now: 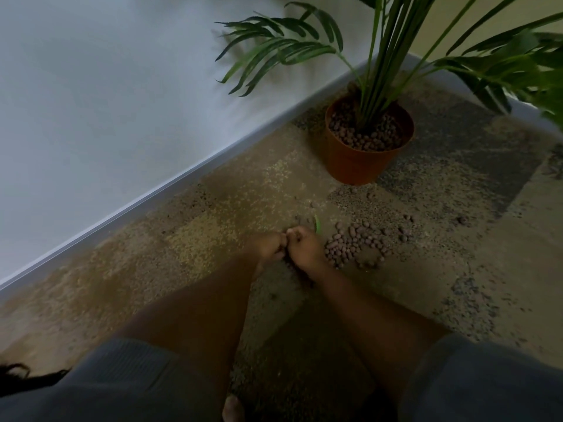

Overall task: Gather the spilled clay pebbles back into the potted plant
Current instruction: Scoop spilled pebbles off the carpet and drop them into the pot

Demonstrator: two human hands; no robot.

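Observation:
Spilled brown clay pebbles (353, 243) lie in a loose heap on the carpet, with a few strays farther right. The terracotta pot (356, 166) stands beyond them by the wall, topped with pebbles and holding a palm-like plant (380, 56). My left hand (268, 248) and my right hand (306, 248) are pressed together, knuckles up and fingers curled, just left of the heap. A few pebbles show in the gap between my hands; what else they hold is hidden. A small green sliver (316, 224) sticks out past my right hand.
A white wall with a skirting board (170, 190) runs diagonally along the left. The mottled carpet (213, 226) stretches between wall and pot. Palm fronds (502, 65) hang over the right side. My knees in grey fabric fill the bottom of the view.

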